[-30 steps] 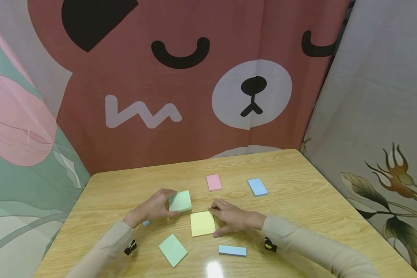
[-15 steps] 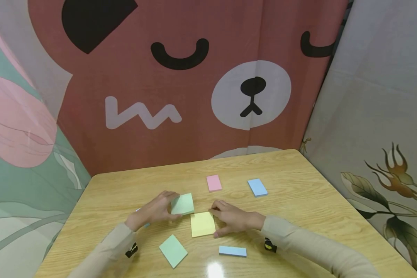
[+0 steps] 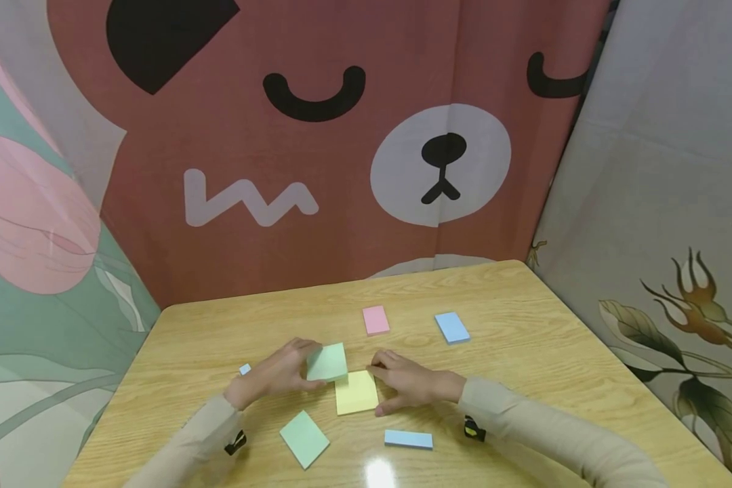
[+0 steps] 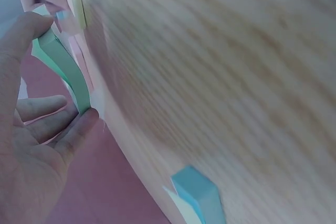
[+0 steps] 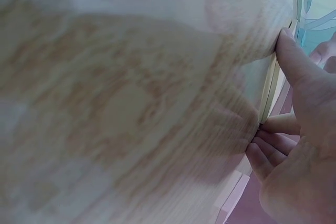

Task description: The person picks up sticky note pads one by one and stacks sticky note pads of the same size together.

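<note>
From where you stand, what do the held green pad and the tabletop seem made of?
Held green pad: probably matte paper, judging by its thick, bent edge in the left wrist view. Tabletop: wood or wood-look laminate, glossy, with streaky grain and a bright reflection.

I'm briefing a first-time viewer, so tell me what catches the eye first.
First comes the big reddish-brown bear-print cloth hanging behind the wood-grained table. Next, around the table's middle, the left grip pinches a square pale-green paper pad near the far-left corner of the square yellow paper pad, which the right grip holds.
</note>
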The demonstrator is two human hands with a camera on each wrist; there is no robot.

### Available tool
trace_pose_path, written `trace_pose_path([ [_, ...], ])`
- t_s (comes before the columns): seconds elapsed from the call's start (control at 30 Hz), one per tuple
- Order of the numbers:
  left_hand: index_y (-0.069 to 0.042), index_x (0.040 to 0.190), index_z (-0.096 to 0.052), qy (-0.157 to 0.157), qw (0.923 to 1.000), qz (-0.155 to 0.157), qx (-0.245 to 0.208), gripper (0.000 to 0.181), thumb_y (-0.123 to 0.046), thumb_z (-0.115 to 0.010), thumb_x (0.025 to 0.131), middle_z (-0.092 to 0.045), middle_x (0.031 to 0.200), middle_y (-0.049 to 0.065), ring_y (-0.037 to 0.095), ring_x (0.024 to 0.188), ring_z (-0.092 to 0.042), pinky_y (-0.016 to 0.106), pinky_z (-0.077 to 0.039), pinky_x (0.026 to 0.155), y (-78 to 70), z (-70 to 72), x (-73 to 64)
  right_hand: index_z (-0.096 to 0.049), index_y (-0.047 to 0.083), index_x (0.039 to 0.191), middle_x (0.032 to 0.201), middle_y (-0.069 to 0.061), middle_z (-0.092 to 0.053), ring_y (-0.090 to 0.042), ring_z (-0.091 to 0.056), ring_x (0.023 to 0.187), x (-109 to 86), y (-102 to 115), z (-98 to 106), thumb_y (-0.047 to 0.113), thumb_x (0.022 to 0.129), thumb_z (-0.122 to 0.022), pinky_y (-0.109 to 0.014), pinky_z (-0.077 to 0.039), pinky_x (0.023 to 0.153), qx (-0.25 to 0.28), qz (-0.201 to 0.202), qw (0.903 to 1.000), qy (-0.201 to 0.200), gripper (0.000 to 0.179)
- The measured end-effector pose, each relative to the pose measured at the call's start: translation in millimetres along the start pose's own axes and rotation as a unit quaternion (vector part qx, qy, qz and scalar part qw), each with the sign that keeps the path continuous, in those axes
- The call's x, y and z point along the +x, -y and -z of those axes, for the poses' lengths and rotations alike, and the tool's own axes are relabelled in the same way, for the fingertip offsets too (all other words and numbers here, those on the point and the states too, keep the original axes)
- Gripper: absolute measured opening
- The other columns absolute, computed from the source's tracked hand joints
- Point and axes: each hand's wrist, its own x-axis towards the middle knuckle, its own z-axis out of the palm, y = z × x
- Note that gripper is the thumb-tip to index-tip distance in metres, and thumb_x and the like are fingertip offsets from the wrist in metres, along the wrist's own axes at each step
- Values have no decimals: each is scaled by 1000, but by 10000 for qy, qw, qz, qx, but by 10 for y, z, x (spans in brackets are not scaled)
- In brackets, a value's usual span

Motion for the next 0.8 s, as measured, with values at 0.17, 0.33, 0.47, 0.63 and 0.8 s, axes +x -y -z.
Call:
trace_pose_path([
  [0.17, 6, 134, -55, 153, 9998, 21, -84, 73, -43, -76, 85, -55, 134, 21, 37, 125, -50, 49, -45, 100, -80, -19, 13, -42, -8, 145, 131, -7, -41, -14, -38, 116, -6, 8, 7, 52, 92, -64, -26, -40, 97, -13, -18, 10000, 1, 83],
  [0.33, 5, 135, -54, 266, 9996, 64, -81, 73, -44, -76, 85, -54, 135, 22, 38, 127, -48, 50, -43, 102, -138, -43, 19, -42, -8, 145, 130, -6, -41, -13, -38, 116, -8, -1, -3, 53, 92, -63, -25, -40, 97, -59, -7, 10000, -3, 84],
  [0.47, 4, 136, -53, 306, 9995, 64, -63, 73, -45, -75, 86, -54, 136, 21, 37, 127, -48, 49, -43, 103, -145, -66, 28, -41, -8, 145, 131, -7, -41, -13, -38, 116, -10, 4, -2, 53, 92, -63, -25, -40, 98, -73, -38, 10000, 15, 84],
  [0.63, 4, 135, -54, 334, 9994, -7, -46, 72, -45, -75, 86, -55, 135, 20, 36, 126, -49, 50, -44, 101, -169, -86, 36, -41, -8, 145, 131, -7, -41, -14, -38, 116, -15, 12, -1, 51, 92, -64, -25, -40, 98, -63, -27, 10000, 6, 83],
  [0.8, 3, 136, -53, 360, 9993, -5, -28, 73, -46, -74, 86, -55, 135, 17, 34, 126, -49, 48, -45, 100, -191, -111, 50, -41, -9, 145, 131, -7, -41, -14, -38, 115, -15, 4, -12, 51, 92, -64, -25, -40, 97, -110, 15, 9999, -7, 82],
])
